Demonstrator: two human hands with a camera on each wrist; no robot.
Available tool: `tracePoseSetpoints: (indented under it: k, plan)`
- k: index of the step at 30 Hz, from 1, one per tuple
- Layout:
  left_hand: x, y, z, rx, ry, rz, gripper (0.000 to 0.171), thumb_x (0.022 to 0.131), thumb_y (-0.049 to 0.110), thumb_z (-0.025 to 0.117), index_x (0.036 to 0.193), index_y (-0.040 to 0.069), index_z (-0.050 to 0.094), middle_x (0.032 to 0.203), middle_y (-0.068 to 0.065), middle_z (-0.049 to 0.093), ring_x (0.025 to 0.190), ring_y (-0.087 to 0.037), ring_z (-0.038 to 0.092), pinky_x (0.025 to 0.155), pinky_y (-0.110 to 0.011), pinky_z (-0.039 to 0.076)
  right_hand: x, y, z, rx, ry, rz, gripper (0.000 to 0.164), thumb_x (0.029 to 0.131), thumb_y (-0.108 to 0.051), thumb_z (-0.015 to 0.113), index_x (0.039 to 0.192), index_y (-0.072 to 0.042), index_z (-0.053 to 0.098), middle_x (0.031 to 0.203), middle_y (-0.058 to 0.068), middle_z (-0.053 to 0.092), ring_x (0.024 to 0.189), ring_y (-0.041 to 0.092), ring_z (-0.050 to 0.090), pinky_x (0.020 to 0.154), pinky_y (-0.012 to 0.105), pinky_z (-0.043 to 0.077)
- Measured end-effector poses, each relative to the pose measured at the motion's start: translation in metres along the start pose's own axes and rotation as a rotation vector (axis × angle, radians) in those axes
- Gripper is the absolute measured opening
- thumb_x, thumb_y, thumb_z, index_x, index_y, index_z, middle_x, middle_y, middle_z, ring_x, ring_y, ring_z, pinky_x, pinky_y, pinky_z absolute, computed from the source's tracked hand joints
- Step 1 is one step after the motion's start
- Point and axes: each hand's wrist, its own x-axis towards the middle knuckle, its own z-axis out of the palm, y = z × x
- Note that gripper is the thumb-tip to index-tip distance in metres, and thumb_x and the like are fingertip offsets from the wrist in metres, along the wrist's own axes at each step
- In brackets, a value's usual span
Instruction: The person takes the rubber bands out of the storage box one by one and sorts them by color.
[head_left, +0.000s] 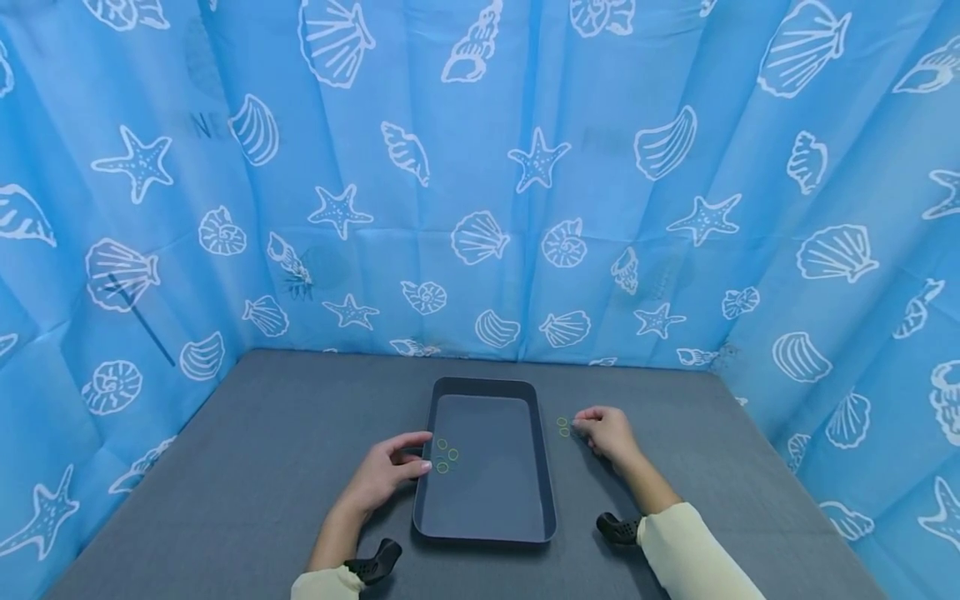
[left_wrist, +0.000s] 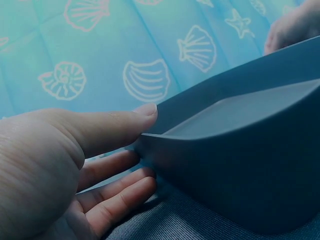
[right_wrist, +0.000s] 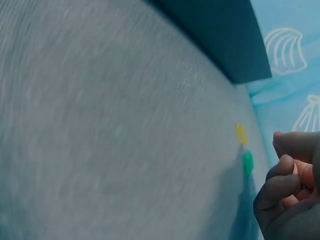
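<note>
A dark blue-grey tray [head_left: 543, 467] lies in the middle of the grey table. Several small green and yellow rings [head_left: 447, 454] lie inside it near its left wall. My left hand [head_left: 420, 452] holds the tray's left rim. In the left wrist view the thumb [left_wrist: 115, 127] lies on the rim [left_wrist: 210, 100] and the fingers [left_wrist: 120, 195] lie against the outer wall. Two rings [head_left: 562, 427] lie on the table just right of the tray, yellow [right_wrist: 242, 134] and green [right_wrist: 248, 163]. My right hand [head_left: 581, 427] hovers beside them with curled fingers [right_wrist: 282, 170], and nothing shows between the fingers.
Blue curtains with white shells and starfish [head_left: 536, 158] close in the table [head_left: 247, 467] at the back and on both sides. Black wrist mounts [head_left: 378, 562] sit on both forearms. Bare grey cloth lies left and right of the tray.
</note>
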Motion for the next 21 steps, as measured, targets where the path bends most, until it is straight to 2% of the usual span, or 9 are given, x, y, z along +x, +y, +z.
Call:
tracePoseSetpoints:
  k: [7, 12, 21]
  plan:
    - [0.001, -0.001, 0.000, -0.002, -0.006, 0.000, 0.046, 0.089, 0.017, 0.072, 0.133, 0.009, 0.060, 0.133, -0.014, 0.054, 0.101, -0.023, 0.060, 0.084, -0.041, 0.051, 0.004, -0.020, 0.009, -0.061, 0.029, -0.075, 0.011, 0.093, -0.009, 0.064, 0.093, 0.001, 0.068, 0.081, 0.008, 0.061, 0.066, 0.018, 0.050, 0.056, 0.031, 0.041]
    - [0.001, -0.002, 0.000, -0.001, -0.008, 0.003, 0.046, 0.089, 0.016, 0.072, 0.133, 0.009, 0.060, 0.133, -0.015, 0.053, 0.101, -0.023, 0.060, 0.085, -0.041, 0.051, 0.009, -0.037, 0.019, -0.096, 0.019, -0.111, 0.009, 0.092, -0.009, 0.066, 0.092, 0.001, 0.068, 0.086, 0.008, 0.064, 0.074, 0.020, 0.053, 0.062, 0.032, 0.043]
    - [0.000, -0.001, -0.001, -0.006, -0.009, 0.004, 0.047, 0.089, 0.017, 0.073, 0.132, 0.010, 0.060, 0.135, -0.016, 0.052, 0.103, -0.024, 0.060, 0.086, -0.042, 0.051, 0.017, -0.067, 0.037, -0.077, 0.014, -0.158, 0.007, 0.090, -0.008, 0.068, 0.091, -0.001, 0.068, 0.081, 0.007, 0.063, 0.069, 0.018, 0.054, 0.060, 0.031, 0.045]
